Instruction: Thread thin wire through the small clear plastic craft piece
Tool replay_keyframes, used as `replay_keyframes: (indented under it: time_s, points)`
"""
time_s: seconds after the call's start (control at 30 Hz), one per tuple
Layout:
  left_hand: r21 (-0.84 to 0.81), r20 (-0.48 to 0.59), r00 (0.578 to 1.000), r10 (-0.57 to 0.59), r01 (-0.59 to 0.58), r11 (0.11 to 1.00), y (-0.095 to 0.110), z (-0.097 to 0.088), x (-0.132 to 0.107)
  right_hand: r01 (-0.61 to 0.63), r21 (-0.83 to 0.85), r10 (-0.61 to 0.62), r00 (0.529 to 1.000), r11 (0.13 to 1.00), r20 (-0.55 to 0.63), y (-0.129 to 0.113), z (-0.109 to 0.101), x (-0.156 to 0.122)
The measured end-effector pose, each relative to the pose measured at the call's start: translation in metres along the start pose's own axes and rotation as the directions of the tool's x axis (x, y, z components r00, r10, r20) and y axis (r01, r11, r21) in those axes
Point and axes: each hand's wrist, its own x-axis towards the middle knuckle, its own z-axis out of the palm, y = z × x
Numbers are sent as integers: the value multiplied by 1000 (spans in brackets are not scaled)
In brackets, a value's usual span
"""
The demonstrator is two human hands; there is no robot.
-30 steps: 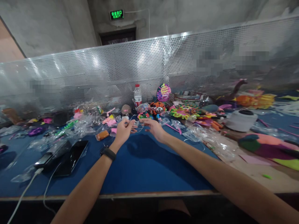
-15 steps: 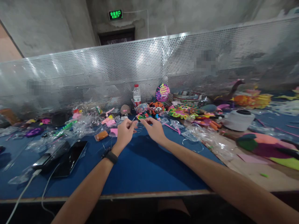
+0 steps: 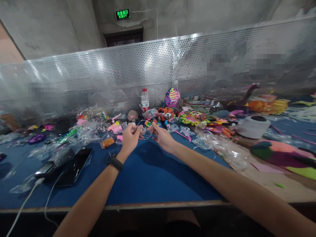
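My left hand [image 3: 131,137] and my right hand [image 3: 163,137] are raised close together over the middle of the blue table. Between them is a thin, pale wire frame [image 3: 147,135] with curved, looped strands. The fingers of both hands are closed on its edges, one hand at each side. Part of the wire is hidden behind the fingertips, and its exact shape is too fine to make out. Just behind the hands lie colourful clay figures, among them an orange and black tiger-like head [image 3: 167,114]. An orange packet [image 3: 107,143] sits left of my left hand.
A phone [image 3: 75,167] and another cabled device [image 3: 53,164] lie at left. Crumpled plastic bags [image 3: 82,135] spread behind them. A red-capped bottle [image 3: 144,101] stands by the perforated metal screen [image 3: 123,72]. At right are a white tub [image 3: 253,128] and a multicoloured clay piece [image 3: 278,153].
My right hand has turned a little, its fingers now more upright around the wire. The wire frame shows more plainly between the hands. My left hand has shifted slightly left.
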Motion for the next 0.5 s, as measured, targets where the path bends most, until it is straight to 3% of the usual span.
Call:
replay_keyframes:
  time_s: [0.17,0.3,0.4,0.5]
  points:
    - [51,32,997,68,-70,996,2,4,-4,-95,44,92,993,994,74,-4,-2,0]
    - [96,27,995,98,-100,990,2,4,-5,-74,-29,76,996,997,52,-3,-4,0]
    - [109,-4,996,85,-84,990,1,4,-4,10,-144,-18,998,989,-55,-1,-3,-1]
    - [115,-34,998,54,-50,992,1,4,-4,162,-286,-195,977,944,-91,1,-2,-2]
